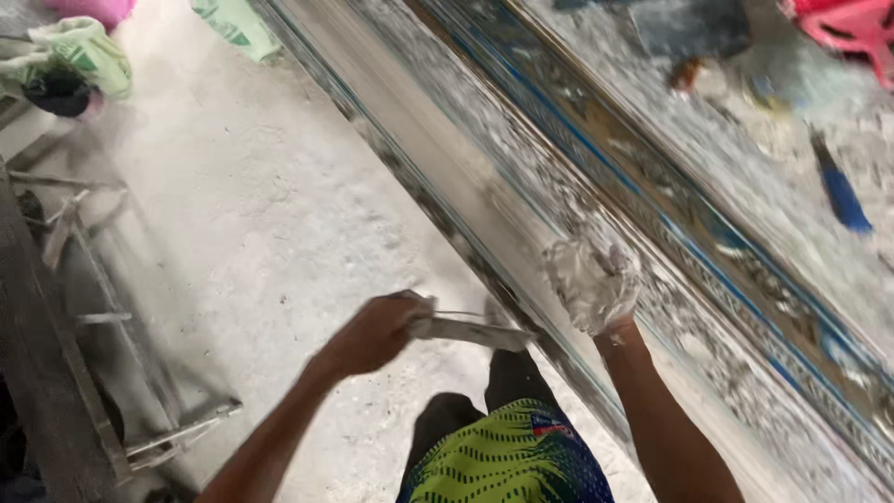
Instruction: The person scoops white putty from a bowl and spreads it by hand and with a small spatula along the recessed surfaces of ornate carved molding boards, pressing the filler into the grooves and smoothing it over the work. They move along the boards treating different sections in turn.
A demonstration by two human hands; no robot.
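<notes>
Head view looks down on a long plaster-caked workbench (521,158) that runs diagonally from the top centre of the frame to the lower right, its channel edged with thin blue lines and crusted with white lumps. Left of it spreads a pale, dusty concrete floor (251,205), and along the left edge lies a grey metal frame (102,307) of thin bars. At the bottom centre show the person's green patterned shorts (507,461) and a dark knee.

Near the middle of the frame, the right hand (593,284) is coated in white plaster and rests on the bench's near edge, fingers curled around a wet lump of it; how tightly they close is blurred. Just left of it, the left hand (372,333) is closed around the handle end of a flat metal scraper (470,331), whose blade reaches right to touch the bench edge. At the upper right lies a blue-handled tool (843,197), well apart from both hands.
</notes>
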